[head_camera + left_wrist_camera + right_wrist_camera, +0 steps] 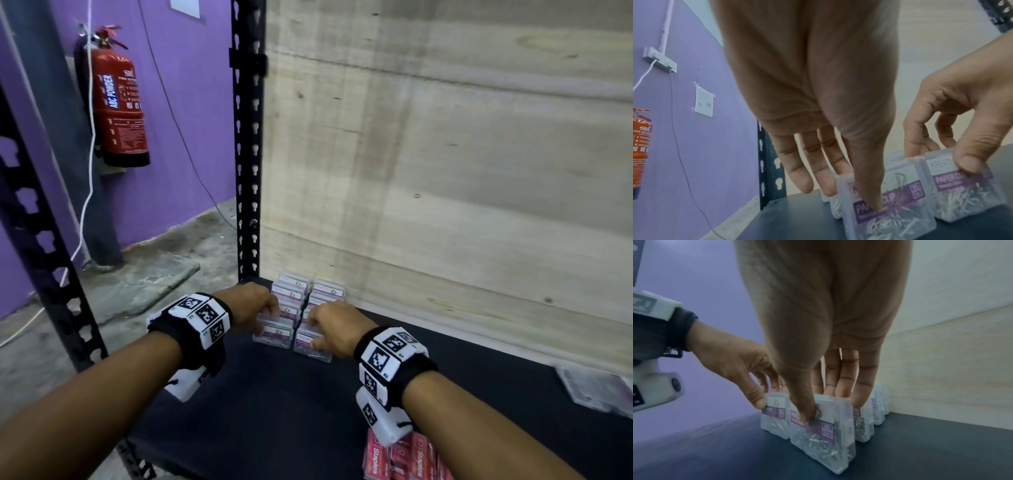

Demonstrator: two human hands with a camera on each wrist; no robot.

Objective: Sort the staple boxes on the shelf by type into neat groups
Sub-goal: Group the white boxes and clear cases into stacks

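Note:
Clear paper clip boxes with purple labels stand in two rows (308, 291) at the back left corner of the black shelf (274, 411). My left hand (270, 318) pinches the front box of the left row (274, 334), thumb on its label and fingers behind it, as the left wrist view shows on that box (890, 216). My right hand (317, 329) pinches the front box of the right row (313, 347) the same way, thumb on the face of the box (822, 439). Both boxes stand on the shelf. Red staple boxes (400, 459) lie at the front, under my right wrist.
A wooden back panel (445, 171) closes the shelf behind the rows. A black slotted upright (246, 171) stands just left of them. More clear boxes (596, 390) lie at the far right edge. A red fire extinguisher (120, 109) hangs on the purple wall.

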